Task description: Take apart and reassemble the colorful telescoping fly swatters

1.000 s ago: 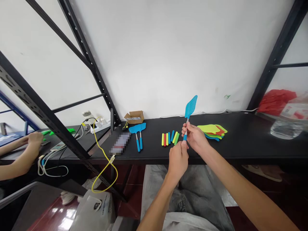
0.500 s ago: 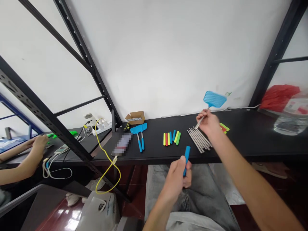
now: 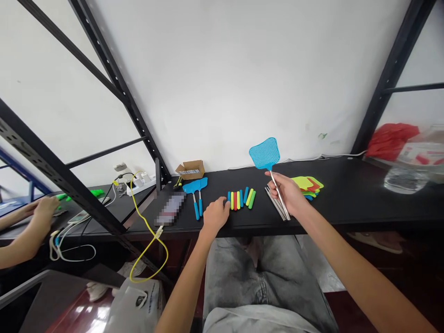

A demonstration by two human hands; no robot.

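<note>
My right hand (image 3: 286, 192) is closed round the metal rod of a blue fly swatter (image 3: 265, 154), its mesh head raised above the table. Below that hand lie several bare metal rods (image 3: 276, 203). My left hand (image 3: 217, 215) rests at the left end of a row of coloured handle grips (image 3: 238, 200), its curled fingers on a blue handle grip (image 3: 229, 196); part of that grip is hidden. To the left lie two blue fly swatters with blue handles (image 3: 198, 203). Yellow, red and blue swatter heads (image 3: 308, 185) are stacked beyond my right hand.
A phone (image 3: 170, 209) with a yellow cable (image 3: 149, 222) and a small cardboard box (image 3: 190, 170) are at the left. A large clear bottle (image 3: 405, 178) and a red bag (image 3: 391, 141) stand far right. Another person's hands (image 3: 46, 208) work beyond the black post.
My left hand has moved left and up from my lap to the table, bringing the blue handle grip to the row's left end. My right hand has carried the swatter left.
</note>
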